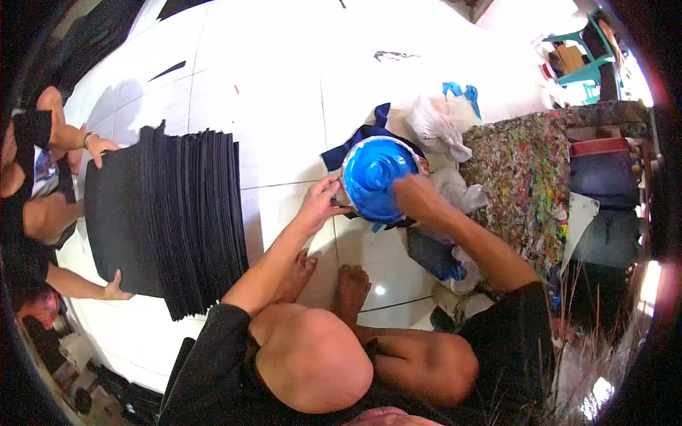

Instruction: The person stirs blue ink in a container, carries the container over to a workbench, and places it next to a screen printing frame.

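A round bucket [344, 170] of thick bright blue paint [371, 170] stands on the tiled floor in front of my feet. My left hand [318, 206] grips the left side of its pale, smeared rim. Over the right part of the paint is my right hand [415, 197], closed and a little blurred; anything in its fingers is hidden. Dark blue cloth [359, 138] lies behind and around the bucket. White plastic bags [437, 131] lie just to its right. On the left stands a thick stack of black sheets [192, 220], apart from my hands.
At the left, a co-worker's two hands [99, 148] touch the stack's outer side. A multicoloured speckled slab [515, 184] stands at the right, beside a black case [604, 174]. Blue scraps [465, 96] lie farther back. A green plastic chair [582, 60] stands at far right.
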Motion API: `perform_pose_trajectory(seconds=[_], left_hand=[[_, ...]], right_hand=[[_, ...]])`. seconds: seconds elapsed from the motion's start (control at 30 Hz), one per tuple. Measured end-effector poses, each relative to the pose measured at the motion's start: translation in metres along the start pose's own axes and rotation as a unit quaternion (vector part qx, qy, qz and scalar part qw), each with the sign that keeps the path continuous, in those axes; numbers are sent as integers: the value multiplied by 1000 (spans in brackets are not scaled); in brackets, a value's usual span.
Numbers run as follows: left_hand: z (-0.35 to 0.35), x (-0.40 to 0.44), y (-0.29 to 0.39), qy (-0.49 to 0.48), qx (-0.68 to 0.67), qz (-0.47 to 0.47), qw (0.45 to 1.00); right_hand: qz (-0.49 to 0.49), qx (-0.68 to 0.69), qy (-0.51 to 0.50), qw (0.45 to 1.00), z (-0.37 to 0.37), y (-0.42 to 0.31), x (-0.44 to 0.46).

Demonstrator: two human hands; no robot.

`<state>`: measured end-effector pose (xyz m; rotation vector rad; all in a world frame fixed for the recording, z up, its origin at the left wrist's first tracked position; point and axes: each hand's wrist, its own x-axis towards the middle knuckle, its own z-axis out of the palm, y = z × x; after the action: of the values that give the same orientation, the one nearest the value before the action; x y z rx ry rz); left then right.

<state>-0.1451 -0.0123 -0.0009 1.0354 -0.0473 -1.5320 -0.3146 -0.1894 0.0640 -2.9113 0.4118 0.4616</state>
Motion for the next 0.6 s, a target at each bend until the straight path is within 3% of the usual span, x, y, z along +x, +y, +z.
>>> perform_pose_trajectory(seconds=[0.07,0.27,0.3,0.4,0.53,0.57,0.6], left_hand=[[2,2,2,-4,7,-10,1000],[-1,2,-5,-2,23,-1,1000],[2,1,0,3,26,-8,1000],[-6,2,-1,0,33,-3,999],[1,0,-4,-11,29,-1,1000],[0,3,1,-9,37,0,999],[-2,5,4,-3,44,0,999]], right_hand=[[59,-20,-29,998,-2,10,2],[-37,-47,-53,997,-5,4,-9],[120,8,39,992,-12,-3,-3],[36,22,93,995,-6,-36,6],[43,-9,39,998,-17,14,10],[62,-49,127,989,-9,9,25],[64,-50,127,989,-1,2,28]])
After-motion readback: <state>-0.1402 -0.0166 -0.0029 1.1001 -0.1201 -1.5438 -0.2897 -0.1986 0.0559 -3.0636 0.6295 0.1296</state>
